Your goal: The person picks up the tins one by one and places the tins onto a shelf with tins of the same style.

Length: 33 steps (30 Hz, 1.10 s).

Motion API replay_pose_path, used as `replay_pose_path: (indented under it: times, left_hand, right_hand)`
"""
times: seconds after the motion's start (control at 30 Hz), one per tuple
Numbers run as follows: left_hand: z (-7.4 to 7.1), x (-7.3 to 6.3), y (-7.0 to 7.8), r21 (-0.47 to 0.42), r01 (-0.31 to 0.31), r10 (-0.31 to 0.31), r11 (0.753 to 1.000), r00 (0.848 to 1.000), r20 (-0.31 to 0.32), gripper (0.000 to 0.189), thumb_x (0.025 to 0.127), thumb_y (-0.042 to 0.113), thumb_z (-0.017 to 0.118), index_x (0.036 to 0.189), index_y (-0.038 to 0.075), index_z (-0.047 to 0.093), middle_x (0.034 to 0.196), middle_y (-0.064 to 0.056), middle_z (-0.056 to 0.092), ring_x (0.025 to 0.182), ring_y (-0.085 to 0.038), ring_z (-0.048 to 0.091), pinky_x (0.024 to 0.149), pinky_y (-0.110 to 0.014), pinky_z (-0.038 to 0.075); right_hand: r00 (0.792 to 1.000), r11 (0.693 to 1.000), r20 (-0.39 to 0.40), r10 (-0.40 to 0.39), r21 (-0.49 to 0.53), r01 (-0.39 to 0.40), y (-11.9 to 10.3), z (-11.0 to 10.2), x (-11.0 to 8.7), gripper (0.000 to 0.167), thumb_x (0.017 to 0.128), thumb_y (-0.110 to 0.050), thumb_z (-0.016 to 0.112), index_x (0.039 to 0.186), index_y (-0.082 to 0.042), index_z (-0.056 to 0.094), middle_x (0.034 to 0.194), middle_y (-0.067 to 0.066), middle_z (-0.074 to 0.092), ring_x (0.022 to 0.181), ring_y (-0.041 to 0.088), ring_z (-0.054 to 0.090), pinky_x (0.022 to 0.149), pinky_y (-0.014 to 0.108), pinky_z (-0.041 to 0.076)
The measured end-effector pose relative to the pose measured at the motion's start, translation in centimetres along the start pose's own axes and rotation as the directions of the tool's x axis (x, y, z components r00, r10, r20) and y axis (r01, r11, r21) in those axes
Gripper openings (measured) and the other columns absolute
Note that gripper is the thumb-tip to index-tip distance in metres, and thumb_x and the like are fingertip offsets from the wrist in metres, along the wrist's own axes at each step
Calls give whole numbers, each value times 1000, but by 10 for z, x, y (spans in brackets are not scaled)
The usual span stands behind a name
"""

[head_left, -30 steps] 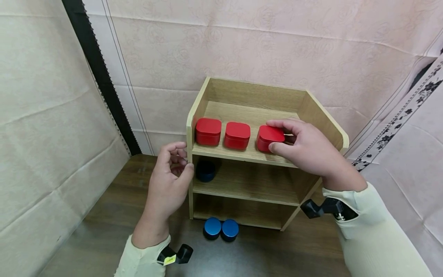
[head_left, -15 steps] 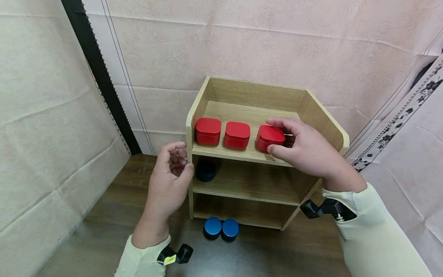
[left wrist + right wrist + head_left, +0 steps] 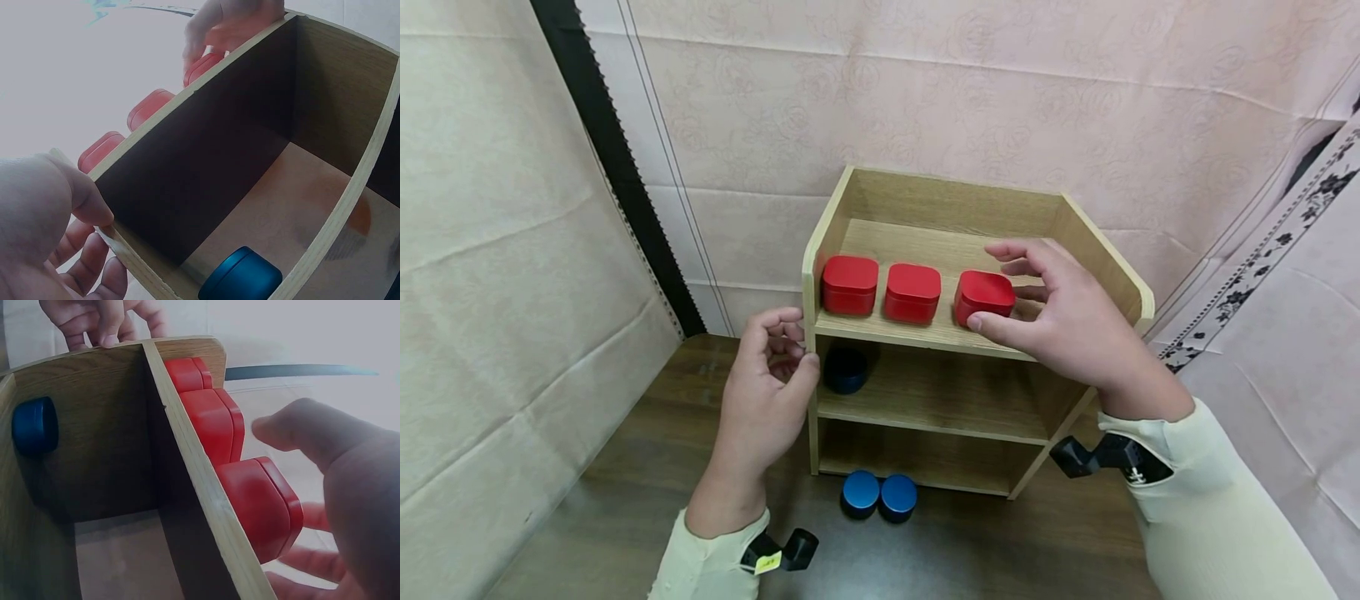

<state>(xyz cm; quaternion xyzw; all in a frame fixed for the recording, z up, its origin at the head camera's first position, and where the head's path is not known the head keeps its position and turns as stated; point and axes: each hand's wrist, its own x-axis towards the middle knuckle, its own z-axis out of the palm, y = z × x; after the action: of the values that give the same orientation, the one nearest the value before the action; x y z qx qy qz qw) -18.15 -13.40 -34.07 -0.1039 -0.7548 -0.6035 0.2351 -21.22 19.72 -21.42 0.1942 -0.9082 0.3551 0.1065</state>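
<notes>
Three red lidded boxes with rounded corners stand in a row on the top shelf of a small wooden rack: the left box (image 3: 851, 285), the middle box (image 3: 913, 293) and the right box (image 3: 984, 297). My right hand (image 3: 1067, 317) is spread around the right box, thumb at its front and fingers standing off behind it. In the right wrist view, a gap shows between thumb and box. My left hand (image 3: 771, 392) rests by the rack's left side panel (image 3: 811, 333), its thumb tip at the front edge and its fingers loosely bent outside the panel.
A dark blue round tin (image 3: 846, 372) sits at the left of the rack's middle shelf (image 3: 932, 425). Two blue-topped round tins, a left tin (image 3: 860, 493) and a right tin (image 3: 898, 497), stand on the wooden table (image 3: 985, 550) before the rack. Pale cloth (image 3: 925, 100) hangs behind.
My right hand has loosened from the right red box: the fingers have lifted up and back, and the thumb has shifted slightly left. The left hand and the boxes keep their places.
</notes>
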Motion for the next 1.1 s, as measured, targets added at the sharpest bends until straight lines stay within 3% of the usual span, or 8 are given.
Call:
replay_pose_path:
  times: [0.17, 0.47, 0.53, 0.73, 1.1]
  left_hand:
    - [0, 0, 0, 0, -1, 1, 1000, 1000, 2, 51, 103, -5, 66, 148, 15, 54, 125, -6, 58, 109, -21, 56, 89, -32, 51]
    - [0, 0, 0, 0, 0, 0, 1000, 1000, 1, 51, 102, -6, 66, 148, 15, 54, 124, -6, 58, 109, -21, 56, 89, -32, 51]
    - [0, 0, 0, -2, 1, -1, 1000, 1000, 1, 51, 102, -6, 66, 148, 14, 54, 124, -6, 58, 109, -21, 57, 88, -31, 51]
    - [0, 0, 0, -2, -2, 2, 1000, 1000, 0, 51, 102, -6, 66, 148, 15, 54, 124, -6, 58, 109, -21, 57, 88, -31, 51]
    - [0, 1, -1, 0, -7, 7, 1000, 1000, -1, 52, 102, -6, 66, 148, 15, 54, 123, -6, 58, 109, -21, 57, 88, -31, 52]
  right_hand:
    - [995, 998, -79, -57, -5, 57, -5, -1, -4, 74, 90, -32, 95, 156, -25, 61, 155, 1, 58, 141, 30, 59, 118, 62, 55]
    - [988, 995, -122, -96, -15, 94, -12, -1, -14, 76, 88, -29, 97, 155, -30, 62, 153, -5, 58, 141, 23, 58, 117, 61, 55]
    - [985, 994, -134, -106, -17, 105, -12, -1, -17, 77, 87, -27, 98, 155, -29, 62, 153, -5, 58, 141, 20, 58, 117, 54, 57]
    - [975, 991, -174, -136, -11, 136, -16, 0, -29, 79, 85, -22, 100, 155, -31, 64, 154, -6, 58, 143, 16, 57, 109, 13, 50]
    - [939, 968, -240, -248, -18, 252, -19, 5, -54, 89, 76, -8, 103, 154, -29, 65, 155, -9, 58, 143, 7, 52, 109, 12, 50]
